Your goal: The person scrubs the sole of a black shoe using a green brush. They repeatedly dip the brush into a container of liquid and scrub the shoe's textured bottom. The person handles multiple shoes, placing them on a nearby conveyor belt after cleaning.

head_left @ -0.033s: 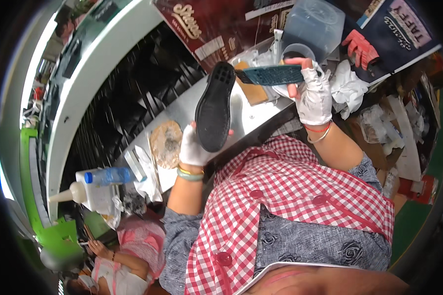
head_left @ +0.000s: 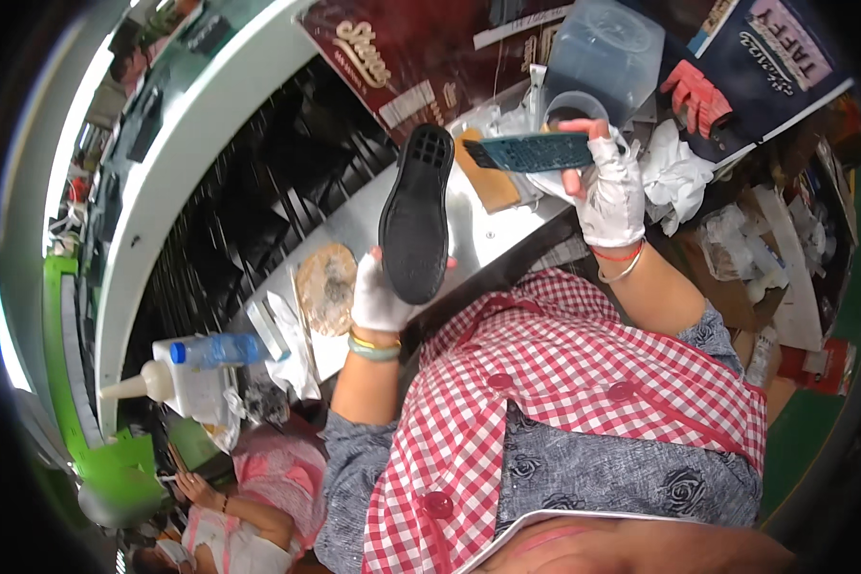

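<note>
My left hand (head_left: pixel 381 295), in a white fingerless glove, grips a black shoe sole (head_left: pixel 415 225) by its lower end. The sole stands nearly upright over the metal work surface, its heel with small square hollows at the top. In a similar glove, my right hand (head_left: pixel 610 187) is closed around a flat teal brush (head_left: pixel 536 151) with a dark tip. That tip points left toward the heel, with a small gap between them. Behind the brush lies a tan rectangular block (head_left: pixel 493 184). A round tan pad with a dark, stained middle (head_left: pixel 327 287) lies beside my left hand.
A translucent plastic tub (head_left: pixel 607 57) and a small clear cup (head_left: pixel 576 107) stand at the back. Crumpled white paper (head_left: pixel 674 172) and a red glove (head_left: pixel 696 96) lie to the right. A nozzle bottle (head_left: pixel 153 383) is at the left, near another person (head_left: pixel 249 507).
The brush has drawn back to the right, away from the heel it was touching or overlapping. The sole has shifted slightly downward and is a little more upright.
</note>
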### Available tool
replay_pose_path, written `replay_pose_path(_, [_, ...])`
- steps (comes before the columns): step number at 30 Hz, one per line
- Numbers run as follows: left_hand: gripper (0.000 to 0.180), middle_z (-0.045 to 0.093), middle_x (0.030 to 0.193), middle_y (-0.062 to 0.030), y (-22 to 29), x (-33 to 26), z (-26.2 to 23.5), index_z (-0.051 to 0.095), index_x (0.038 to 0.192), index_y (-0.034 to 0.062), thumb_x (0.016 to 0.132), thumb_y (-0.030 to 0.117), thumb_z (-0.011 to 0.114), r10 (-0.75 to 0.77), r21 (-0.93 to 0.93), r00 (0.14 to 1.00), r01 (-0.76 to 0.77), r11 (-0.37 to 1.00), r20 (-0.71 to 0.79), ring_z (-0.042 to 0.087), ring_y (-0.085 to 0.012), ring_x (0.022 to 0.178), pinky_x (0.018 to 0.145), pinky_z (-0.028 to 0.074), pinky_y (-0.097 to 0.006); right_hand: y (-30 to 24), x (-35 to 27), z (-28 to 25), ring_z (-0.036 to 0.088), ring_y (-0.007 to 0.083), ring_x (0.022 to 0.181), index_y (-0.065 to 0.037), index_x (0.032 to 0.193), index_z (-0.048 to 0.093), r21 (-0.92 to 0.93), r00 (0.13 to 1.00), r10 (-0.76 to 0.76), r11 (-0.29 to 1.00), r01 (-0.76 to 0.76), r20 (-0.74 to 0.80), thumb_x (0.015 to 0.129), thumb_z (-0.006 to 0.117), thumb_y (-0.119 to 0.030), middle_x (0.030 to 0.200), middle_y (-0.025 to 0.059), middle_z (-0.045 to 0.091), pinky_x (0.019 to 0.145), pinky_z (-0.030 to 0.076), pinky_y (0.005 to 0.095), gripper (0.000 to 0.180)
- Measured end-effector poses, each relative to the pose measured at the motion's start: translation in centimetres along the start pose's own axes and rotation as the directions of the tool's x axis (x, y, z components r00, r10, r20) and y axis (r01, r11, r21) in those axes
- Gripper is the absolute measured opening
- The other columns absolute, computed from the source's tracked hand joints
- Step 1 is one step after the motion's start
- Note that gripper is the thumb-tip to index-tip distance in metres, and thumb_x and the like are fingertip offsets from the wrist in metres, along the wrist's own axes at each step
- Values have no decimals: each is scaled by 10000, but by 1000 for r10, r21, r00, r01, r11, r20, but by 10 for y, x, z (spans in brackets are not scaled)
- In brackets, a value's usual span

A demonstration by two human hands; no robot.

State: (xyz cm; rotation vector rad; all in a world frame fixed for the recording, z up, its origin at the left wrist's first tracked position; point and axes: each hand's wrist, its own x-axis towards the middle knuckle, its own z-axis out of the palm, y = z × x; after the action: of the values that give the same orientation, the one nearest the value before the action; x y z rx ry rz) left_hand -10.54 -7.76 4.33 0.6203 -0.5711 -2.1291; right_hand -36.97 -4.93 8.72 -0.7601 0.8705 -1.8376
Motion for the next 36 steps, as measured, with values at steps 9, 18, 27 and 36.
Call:
replay_pose_path(9, [528,565,1096,-123,103,43,174,468,1218,48,870,444,481,350,-48,897,-351,935,270,578,-296,914,788,497,-404,-6,4,-41,511,80,504,-84,994,586,167,978,-77,980,111,-196,944,478,-302,994,30,601,439,393,175,249])
replay_pose_path(18, [296,638,1012,-100,164,123,161,610,1092,51,844,213,594,430,809,730,-588,0,531,594,-197,909,811,464,-332,-20,-8,-24,527,74,470,-26,973,594,142,972,-67,985,101,-226,924,522,-288,661,17,575,393,348,168,276])
replay_pose_path(27, [666,502,1262,-180,357,158,145,504,1250,78,811,569,405,687,606,712,613,-507,-145,466,-313,1193,997,348,-364,-25,-12,-40,527,53,477,-38,963,611,-15,976,-66,998,64,-209,925,524,-274,673,0,589,409,355,161,254])
replay_pose_path(36, [515,636,931,-187,366,156,137,654,873,1,691,479,589,783,928,606,355,-109,-141,607,-314,898,800,465,-346,-53,-14,-45,524,28,526,-59,959,621,-278,962,-138,958,70,-234,923,515,-277,809,-13,608,456,359,148,246])
